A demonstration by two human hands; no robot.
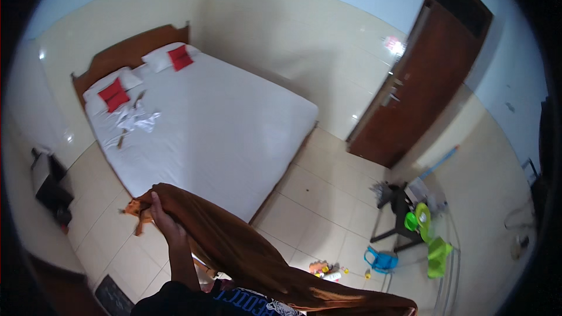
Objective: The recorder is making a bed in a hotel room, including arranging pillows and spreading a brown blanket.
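My left hand grips one end of a brown cloth, apparently a blanket, with the thumb lying over its edge. An orange patterned part of the cloth hangs beyond my fingers. From there the cloth stretches in loose folds across the front of my body to the lower right rim. My right hand is not visible; the far end of the cloth lies at that rim. Before me stands a bed with a white fitted sheet, its near corner partly covered by the held cloth.
Two red cushions, white pillows and a crumpled white cloth lie near the wooden headboard. At right are a brown door, a dark stool, a blue basket and bottles on the tiled floor.
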